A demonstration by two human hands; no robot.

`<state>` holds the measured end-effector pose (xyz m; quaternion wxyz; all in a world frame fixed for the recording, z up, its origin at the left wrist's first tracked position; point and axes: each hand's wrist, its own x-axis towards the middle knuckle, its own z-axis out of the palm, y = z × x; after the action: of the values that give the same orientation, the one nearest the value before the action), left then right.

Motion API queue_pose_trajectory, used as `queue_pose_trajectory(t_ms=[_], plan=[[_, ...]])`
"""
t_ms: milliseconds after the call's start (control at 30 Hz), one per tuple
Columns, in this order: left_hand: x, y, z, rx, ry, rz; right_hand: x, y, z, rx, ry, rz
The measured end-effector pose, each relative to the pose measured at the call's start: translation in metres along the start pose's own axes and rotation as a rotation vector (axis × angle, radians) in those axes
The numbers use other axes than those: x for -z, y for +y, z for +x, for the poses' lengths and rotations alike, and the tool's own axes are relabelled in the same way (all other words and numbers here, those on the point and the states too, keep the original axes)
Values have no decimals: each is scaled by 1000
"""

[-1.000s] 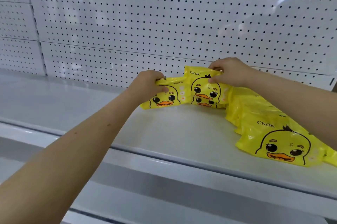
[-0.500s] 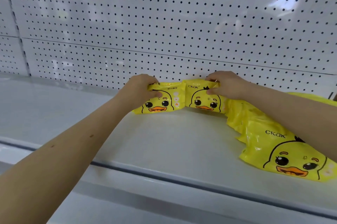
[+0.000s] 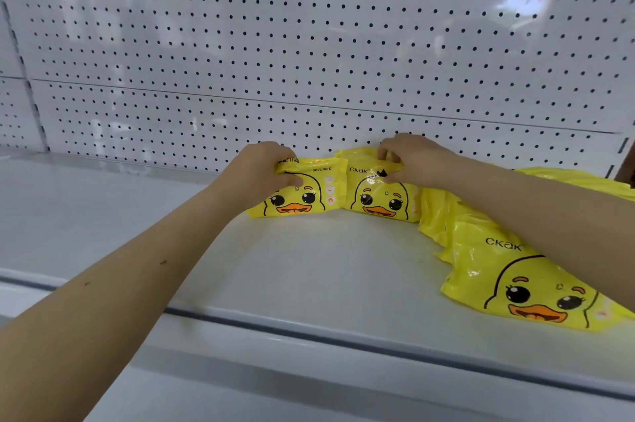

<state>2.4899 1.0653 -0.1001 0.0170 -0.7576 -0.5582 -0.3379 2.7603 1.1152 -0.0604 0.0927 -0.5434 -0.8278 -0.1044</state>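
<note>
In the middle of the frame, the left hand (image 3: pixel 261 170) grips one duck wipes pack (image 3: pixel 309 196) and the right hand (image 3: pixel 417 160) pinches a second pack (image 3: pixel 381 200), standing both at the back of the shelf (image 3: pixel 309 270); next they probably need lining up, then a gentle let-go.

shelf (image 3: pixel 137 232) bare at left; yellow packs (image 3: pixel 515 277) crowd right; pegboard (image 3: pixel 309 43) behind

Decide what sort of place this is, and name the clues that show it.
Probably a shop: a white shelf backed by a perforated panel, with several matching yellow duck-print packs on it.
</note>
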Motion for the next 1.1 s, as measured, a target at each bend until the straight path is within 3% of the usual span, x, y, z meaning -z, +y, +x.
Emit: queue_pose_trajectory(t_ms=[200,333,500,667,933,1100], plan=[[4,17,0,-39,-13,-21,32,10,-2,-39,6,119],[0,37,2,-55,-81,-83,49,13,-13,-30,65,323],[-16,62,7,-82,-192,-108,58,7,-31,36,-116,517],[-31,74,15,-105,-175,-112,51,5,-41,66,-223,433],[-42,84,28,-171,-184,-53,36,-1,-33,60,-79,165],[-44,68,29,-205,-246,-1,31,7,-32,40,-44,123]])
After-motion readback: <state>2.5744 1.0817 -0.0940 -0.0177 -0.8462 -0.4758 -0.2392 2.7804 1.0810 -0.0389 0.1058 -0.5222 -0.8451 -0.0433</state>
